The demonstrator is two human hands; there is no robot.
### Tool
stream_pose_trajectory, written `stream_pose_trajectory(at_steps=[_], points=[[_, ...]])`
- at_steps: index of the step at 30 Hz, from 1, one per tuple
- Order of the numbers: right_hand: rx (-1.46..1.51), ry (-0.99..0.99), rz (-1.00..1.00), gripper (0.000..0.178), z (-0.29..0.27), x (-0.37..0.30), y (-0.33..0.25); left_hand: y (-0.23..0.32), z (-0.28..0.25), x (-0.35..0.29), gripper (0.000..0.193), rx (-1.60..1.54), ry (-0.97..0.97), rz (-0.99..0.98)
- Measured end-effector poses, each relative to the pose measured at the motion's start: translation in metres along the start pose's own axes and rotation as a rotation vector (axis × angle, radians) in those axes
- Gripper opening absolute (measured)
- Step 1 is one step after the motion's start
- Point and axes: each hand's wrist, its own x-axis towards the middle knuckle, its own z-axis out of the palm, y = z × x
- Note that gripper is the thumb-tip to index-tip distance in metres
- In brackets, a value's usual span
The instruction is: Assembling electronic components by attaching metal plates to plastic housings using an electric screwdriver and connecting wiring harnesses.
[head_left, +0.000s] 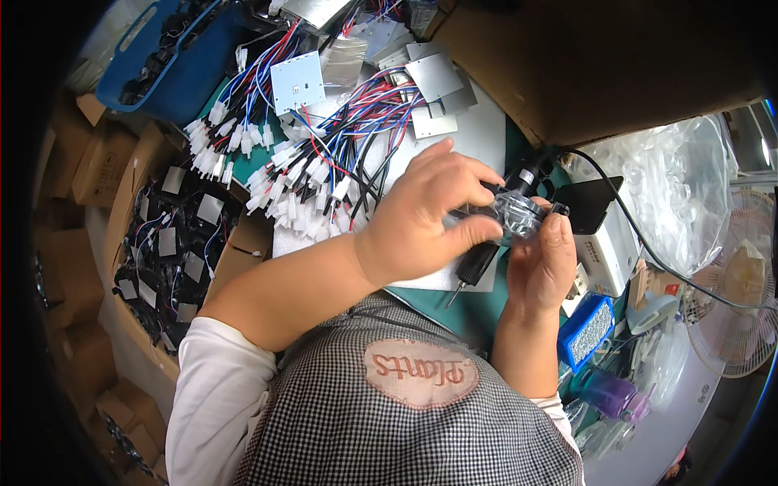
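Note:
Both my hands meet over the green work surface around a small clear and black plastic part (pixel 519 215). My left hand (pixel 425 211) comes from the left, its thumb and fingers curled at the part's left side. From below, my right hand (pixel 541 263) pinches its right side, thumb on top. The part's exact kind is hard to make out behind my fingers. Just under the hands lies a black electric screwdriver (pixel 478 263), its thin bit pointing toward me. Beyond my left hand are bundles of red, blue and black wires (pixel 356 121) with white connectors (pixel 288 190) and silver metal plates (pixel 433 77).
A cardboard box (pixel 121 243) of black parts stands at left, below a blue basket (pixel 146 89). Another large carton (pixel 600 65) is far right. On the right are a white box-shaped device (pixel 604 251), a cable (pixel 648 243), a blue tray (pixel 587 332), a purple bottle (pixel 612 395) and a fan (pixel 733 283).

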Motion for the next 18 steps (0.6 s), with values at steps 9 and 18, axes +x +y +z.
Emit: stream_pose_trajectory(at_steps=[9, 18], points=[[-0.167, -0.107, -0.168, 0.032, -0.008, -0.008, 0.013, 0.017, -0.033, 0.012, 0.035, -0.162, -0.242, -0.448], [-0.395, -0.157, -0.197, 0.023, 0.009, -0.011, 0.009, 0.018, -0.047, 0.002, 0.033, -0.019, -0.496, -0.410]])
